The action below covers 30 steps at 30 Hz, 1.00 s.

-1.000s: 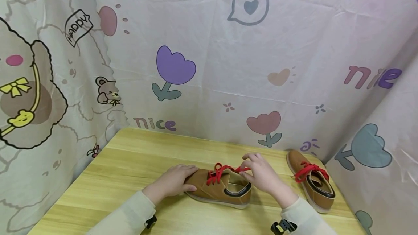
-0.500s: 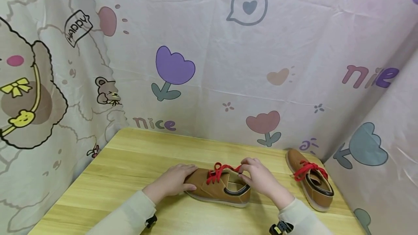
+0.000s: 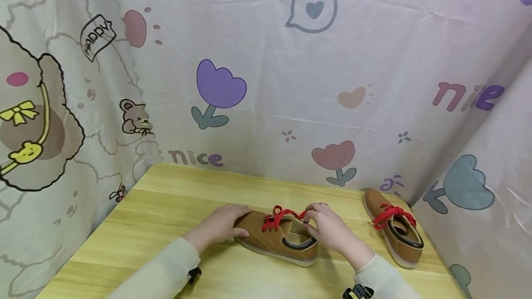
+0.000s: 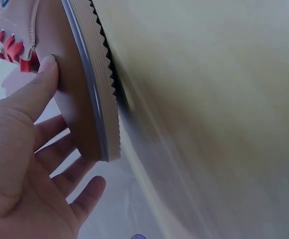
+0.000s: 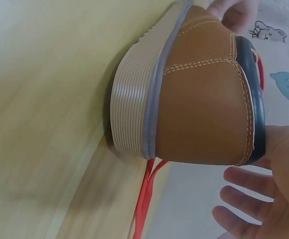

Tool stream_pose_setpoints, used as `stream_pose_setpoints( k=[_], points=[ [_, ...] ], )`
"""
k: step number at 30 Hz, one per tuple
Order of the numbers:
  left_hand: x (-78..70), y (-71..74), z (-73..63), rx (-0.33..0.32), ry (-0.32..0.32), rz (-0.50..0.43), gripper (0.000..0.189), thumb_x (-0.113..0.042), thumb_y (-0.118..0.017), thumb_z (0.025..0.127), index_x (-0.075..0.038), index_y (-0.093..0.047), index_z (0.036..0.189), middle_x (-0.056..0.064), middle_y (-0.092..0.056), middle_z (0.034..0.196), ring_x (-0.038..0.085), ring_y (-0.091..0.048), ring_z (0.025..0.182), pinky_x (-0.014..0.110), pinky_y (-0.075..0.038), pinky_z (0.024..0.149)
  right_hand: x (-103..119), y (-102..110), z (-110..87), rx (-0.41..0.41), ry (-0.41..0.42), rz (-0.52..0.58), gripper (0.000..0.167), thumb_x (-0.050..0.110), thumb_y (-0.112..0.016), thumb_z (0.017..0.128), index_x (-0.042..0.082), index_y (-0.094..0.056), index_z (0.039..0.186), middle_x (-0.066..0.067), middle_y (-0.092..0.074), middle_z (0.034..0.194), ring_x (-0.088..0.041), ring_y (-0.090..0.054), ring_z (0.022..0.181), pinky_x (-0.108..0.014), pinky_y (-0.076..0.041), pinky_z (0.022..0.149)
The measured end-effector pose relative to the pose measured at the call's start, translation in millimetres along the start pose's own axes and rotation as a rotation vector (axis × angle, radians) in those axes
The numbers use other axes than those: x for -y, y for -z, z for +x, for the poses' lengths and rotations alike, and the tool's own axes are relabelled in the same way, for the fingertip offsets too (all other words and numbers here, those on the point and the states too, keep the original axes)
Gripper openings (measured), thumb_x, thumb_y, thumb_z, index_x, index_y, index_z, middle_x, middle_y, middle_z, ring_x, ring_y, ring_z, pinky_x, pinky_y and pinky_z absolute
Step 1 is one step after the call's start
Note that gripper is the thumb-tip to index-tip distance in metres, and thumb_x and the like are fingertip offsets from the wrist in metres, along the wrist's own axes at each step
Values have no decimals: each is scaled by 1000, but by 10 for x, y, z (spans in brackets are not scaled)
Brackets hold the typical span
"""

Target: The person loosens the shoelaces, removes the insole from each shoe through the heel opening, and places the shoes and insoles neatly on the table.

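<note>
A brown shoe (image 3: 259, 235) with red laces (image 3: 272, 221) sits sideways at the middle of the table, toe to the left. My left hand (image 3: 219, 226) grips its toe, thumb on the near side and fingers beyond. In the left wrist view the thumb (image 4: 41, 82) presses the upper beside the lace holes. My right hand (image 3: 329, 228) holds the collar near the heel; its thumb reaches the opening, and the fingers are partly hidden behind. The right wrist view shows the heel (image 5: 202, 117) and red lace ends (image 5: 144, 199) on the far side.
A second brown shoe (image 3: 392, 230) with tied red laces stands near the right edge of the wooden table (image 3: 166, 197), toe pointing away. Patterned curtains (image 3: 266, 82) hang behind and at both sides of the table.
My right hand has come down from the lifted red lace to the shoe's collar. The toe has shifted slightly away from me with my left hand, and the shoe has turned a little.
</note>
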State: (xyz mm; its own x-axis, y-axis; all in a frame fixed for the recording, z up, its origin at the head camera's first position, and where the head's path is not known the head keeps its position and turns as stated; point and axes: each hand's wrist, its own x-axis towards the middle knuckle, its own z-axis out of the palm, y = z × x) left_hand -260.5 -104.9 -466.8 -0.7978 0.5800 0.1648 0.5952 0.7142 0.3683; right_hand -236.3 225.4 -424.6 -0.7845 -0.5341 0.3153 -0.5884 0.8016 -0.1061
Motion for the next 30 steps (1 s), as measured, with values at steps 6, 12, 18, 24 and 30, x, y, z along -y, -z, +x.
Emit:
stream_pose_setpoints(
  k=[6,12,18,24,30],
  points=[
    [136,-6,119,18,23,-60,66,-41,-77,85,-9,-59,140,16,-54,144,40,-48,133,61,-35,109,73,-1,-32,19,7,-45,12,9,-77,83,15,-66,82,-1,-63,104,-23,-57,100,-41,-53,86],
    [188,7,261,20,50,-74,64,-39,-79,84,-11,-61,139,13,-53,146,39,-45,136,61,-32,110,151,42,-61,15,24,-102,15,12,-78,81,14,-63,77,-1,-63,102,-22,-57,96,-40,-53,84],
    [116,44,206,14,42,-40,64,-38,-77,86,-11,-59,141,14,-52,147,41,-43,137,61,-32,110,172,109,-25,21,8,-125,17,16,-78,83,15,-63,75,-4,-63,103,-26,-58,96,-42,-53,81],
    [15,50,54,-8,73,-11,60,-39,-67,95,-11,-53,146,12,-49,150,44,-38,140,63,-28,111,116,86,36,-20,10,-91,14,22,-78,87,16,-67,80,-10,-65,112,-29,-59,101,-45,-54,85],
    [-164,30,-83,-32,138,45,62,-43,-58,100,-8,-48,149,14,-44,153,45,-34,142,64,-25,113,79,31,77,-39,25,-21,12,24,-77,90,18,-70,82,-11,-65,119,-30,-59,107,-48,-53,88]
  ],
)
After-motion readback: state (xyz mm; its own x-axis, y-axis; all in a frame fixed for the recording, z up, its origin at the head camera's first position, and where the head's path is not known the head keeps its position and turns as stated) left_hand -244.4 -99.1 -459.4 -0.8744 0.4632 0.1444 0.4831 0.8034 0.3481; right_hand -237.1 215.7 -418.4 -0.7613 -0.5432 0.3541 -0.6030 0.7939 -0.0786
